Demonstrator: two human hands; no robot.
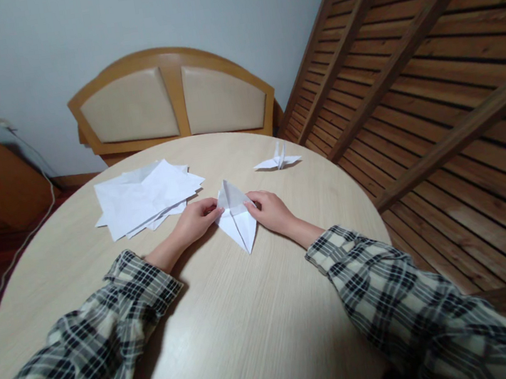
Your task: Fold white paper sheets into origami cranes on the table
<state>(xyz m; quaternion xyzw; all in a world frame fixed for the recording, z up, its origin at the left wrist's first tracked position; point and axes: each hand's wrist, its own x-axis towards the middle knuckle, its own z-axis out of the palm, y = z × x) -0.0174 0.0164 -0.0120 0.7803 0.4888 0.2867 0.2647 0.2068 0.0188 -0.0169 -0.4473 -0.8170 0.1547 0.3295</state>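
Head view: two forearms in checked sleeves (371,279) reach forward over a round table (254,322) and slant inward, so the left hand (197,220) and right hand (270,212) face each other, just apart. Both hands are low over the tabletop, thumbs uppermost, the other fingers curled in under them. The left thumb and fingers are clamped on the left edge of a folded white paper (238,217); the right thumb and fingers pinch its opposite edge. The paper is thus between the two sets of fingertips, a kite-like diamond with one point beyond the fingers, the other on the near side, and a crease or slit down its lower half.

Beyond and to the left of the left fingers, the table bears a loose pile of white sheets (144,196), corners fanned out unevenly. Beyond and to the right of the right fingers stands a folded paper crane (278,160), wings spread, well apart from the pile.
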